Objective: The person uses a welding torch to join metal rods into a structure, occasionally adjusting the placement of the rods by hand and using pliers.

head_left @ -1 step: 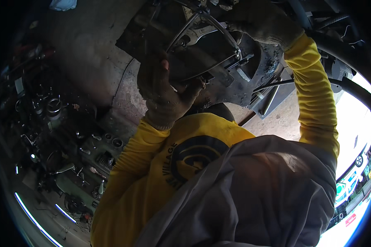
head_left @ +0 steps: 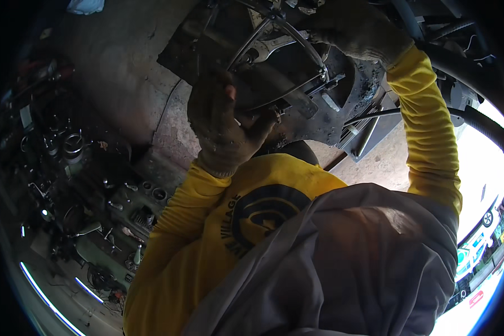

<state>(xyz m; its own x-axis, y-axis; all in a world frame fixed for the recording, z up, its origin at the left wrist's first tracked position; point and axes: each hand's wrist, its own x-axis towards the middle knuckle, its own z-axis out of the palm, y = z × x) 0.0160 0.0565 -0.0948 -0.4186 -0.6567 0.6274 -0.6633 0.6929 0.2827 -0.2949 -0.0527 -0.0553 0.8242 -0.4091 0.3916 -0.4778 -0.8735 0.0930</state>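
Note:
My right hand (head_left: 358, 33), in a dark work glove, is closed around the end of a steel wrench (head_left: 277, 43). The jaw of the wrench sits at a round metal fitting inside a curved metal frame (head_left: 255, 42). At the frame's left side is my left hand (head_left: 224, 126), also gloved, with thumb and fingers spread apart. One bare fingertip shows through that glove. The thumb is close to the lower corner of the frame; whether it touches is too dark to tell. Beneath the frame lies a dark, dirty metal plate (head_left: 313, 126).
On the left, a greenish bench (head_left: 162, 165) carries several metal parts and tools. A black hose (head_left: 386, 112) crosses to the right, above a grey slotted panel (head_left: 369, 134). Thick dark tubes stand at upper right. Bright daylight and a parked car (head_left: 479, 241) show at far right.
The fingers of my left hand have shifted very slightly to the right. The right hand and the wrench look the same.

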